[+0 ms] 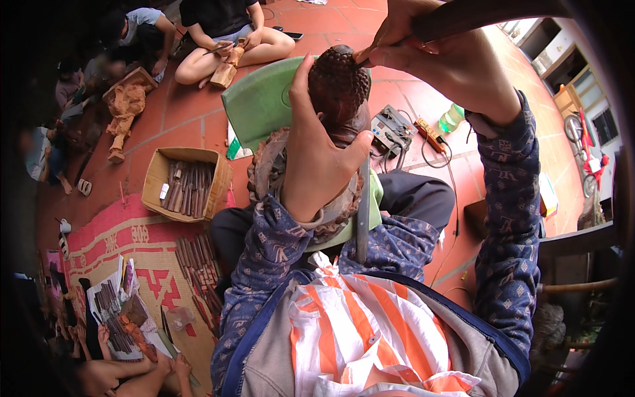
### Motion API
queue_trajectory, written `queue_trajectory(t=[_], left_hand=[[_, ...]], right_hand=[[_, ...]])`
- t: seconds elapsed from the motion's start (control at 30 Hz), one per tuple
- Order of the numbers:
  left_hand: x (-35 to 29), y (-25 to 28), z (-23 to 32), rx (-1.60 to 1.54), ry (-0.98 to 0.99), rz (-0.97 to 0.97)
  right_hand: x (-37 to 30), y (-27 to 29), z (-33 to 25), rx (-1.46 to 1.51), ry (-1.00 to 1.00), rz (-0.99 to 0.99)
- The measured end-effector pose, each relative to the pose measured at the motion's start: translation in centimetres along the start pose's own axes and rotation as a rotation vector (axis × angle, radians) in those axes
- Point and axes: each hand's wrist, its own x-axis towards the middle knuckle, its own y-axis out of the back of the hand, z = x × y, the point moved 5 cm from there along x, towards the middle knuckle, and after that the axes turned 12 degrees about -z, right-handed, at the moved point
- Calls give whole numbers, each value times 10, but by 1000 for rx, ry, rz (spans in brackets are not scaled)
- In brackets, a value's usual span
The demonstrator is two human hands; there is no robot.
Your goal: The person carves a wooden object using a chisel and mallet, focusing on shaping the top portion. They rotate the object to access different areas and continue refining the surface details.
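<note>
A carved wooden statue [337, 83] with a dark reddish-brown head covered in small round bumps rests between my legs, against a green plastic chair [258, 106]. My left hand [321, 155] is wrapped round the side of the head, thumb and fingers spread across it. At the top of the head my right hand [436, 69] grips a carving tool with a long dark handle [489, 16]. Its tip meets the bumps, though my fingers hide much of it. Below my left hand shows the statue's rougher carved lower part [271, 162].
A cardboard box [188, 185] of chisels stands left; more chisels [198, 264] lie on a patterned mat [149, 231]. Right of the chair are an electrical device [391, 129], an orange power strip [430, 134] and cables. Other people sit left with carvings [126, 109]. A red bicycle [587, 152] stands far right.
</note>
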Motion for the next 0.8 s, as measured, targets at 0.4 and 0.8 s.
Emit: queue_trajectory(t=[0.4,0.8], left_hand=[[-2,0,-3,-97,29,-29],[-1,0,-1,-100,32,-37]], right_hand=[[-19,-14,15,297,39,109],[-23,-17,12,188,149,165]])
